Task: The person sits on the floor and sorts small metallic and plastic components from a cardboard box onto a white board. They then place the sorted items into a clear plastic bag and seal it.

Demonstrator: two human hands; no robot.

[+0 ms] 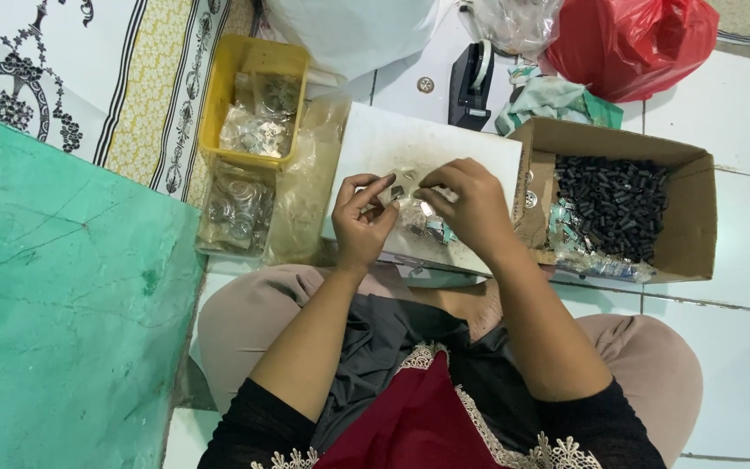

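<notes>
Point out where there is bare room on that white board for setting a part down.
The white rectangular board lies bare along its far edge, between the yellow plastic tray and the brown cardboard box. Its near edge is crowded by both hands and small metal parts.

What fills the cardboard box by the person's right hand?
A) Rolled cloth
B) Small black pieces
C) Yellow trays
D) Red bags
B: the cardboard box right of the right hand holds a heap of small black pieces.
</notes>
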